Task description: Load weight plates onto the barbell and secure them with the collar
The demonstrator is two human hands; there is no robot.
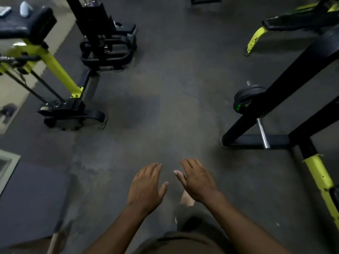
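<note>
Both hands hang empty over the gym floor: the left hand [146,187] and the right hand [197,182] are held palm-down, side by side but not touching, fingers loosely spread and closed on nothing.

Largest feature: the dark rubber floor [165,99], bare across the middle of the view. At the right stands a black rack frame [286,79] with a yellow-green lower leg [319,176]. At the left is a cable machine [69,110] with a yellow-green strut, and behind it a black weight-stack tower [95,21]. A padded bench [27,24] sits at the upper left; a second yellow-green bench frame [256,37] sits at the upper right.

Task objects: the barbell [262,132] lies low inside the rack, ahead of the hands and to the right. Its steel shaft runs near to far, tilted slightly leftward as it recedes, and is partly hidden by the rack's slanted upright. Black weight plates [245,98] already sit on its far sleeve, with the bare sleeve tip [248,83] projecting beyond them. No collar can be made out on that tip, and no loose plate is in view.

Key relation: the right hand is the nearer one to the bar, yet both are well apart from it, so the judgement is that the person must first approach.

Markings: a small green patch [238,107] shows on a plate's rim; no writing or brand is legible.
</note>
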